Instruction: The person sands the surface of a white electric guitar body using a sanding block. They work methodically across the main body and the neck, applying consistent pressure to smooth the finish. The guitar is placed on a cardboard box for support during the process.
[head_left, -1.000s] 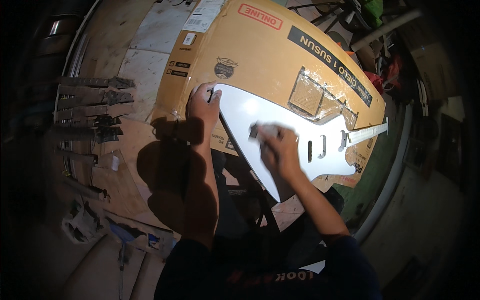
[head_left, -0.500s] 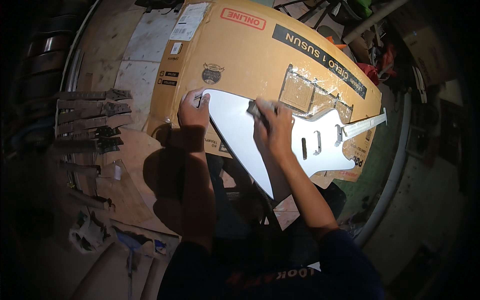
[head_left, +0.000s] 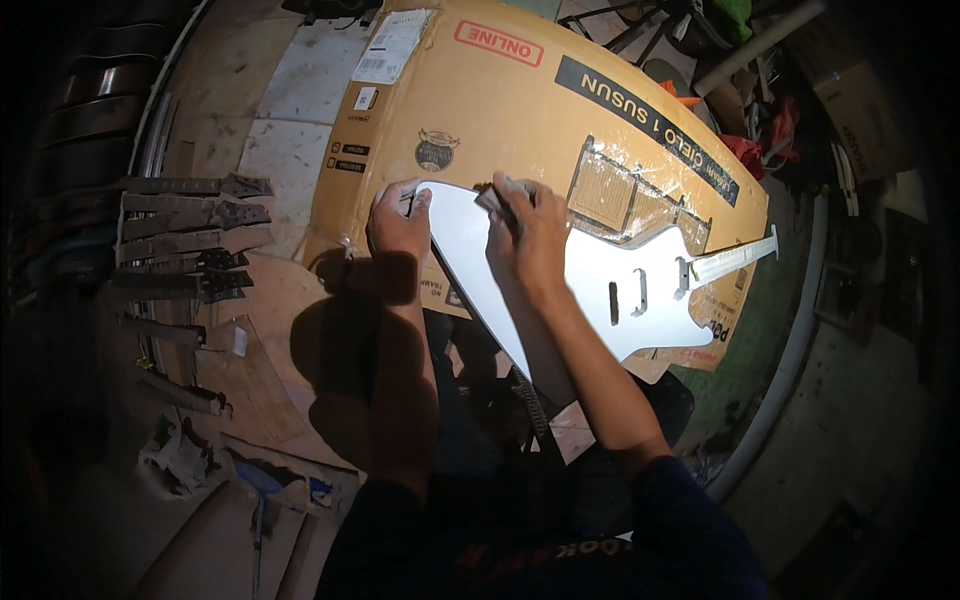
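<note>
A white, angular electric guitar body (head_left: 590,290) lies flat over a large cardboard sheet, its pickup cutouts facing up. Its pale neck (head_left: 735,258) points off to the right. My left hand (head_left: 398,225) is closed around the body's far left corner, thumb on top and the other fingers partly hidden. In my right hand (head_left: 540,228) is a small grey sanding block (head_left: 489,200), held between thumb and fingers against the white face near the far edge. The palm and forearm cast a shadow across the body.
The printed cardboard (head_left: 470,110) spreads beneath the guitar. Several dark guitar necks (head_left: 195,215) lie in a row at the left. A grey pipe (head_left: 780,370) runs along the right side. A red cloth (head_left: 775,135) and assorted clutter are at the far right.
My right hand has slid left and slightly away from me with the sanding block, toward the body's far edge. My left hand keeps its hold on the corner. The whole view has shifted slightly.
</note>
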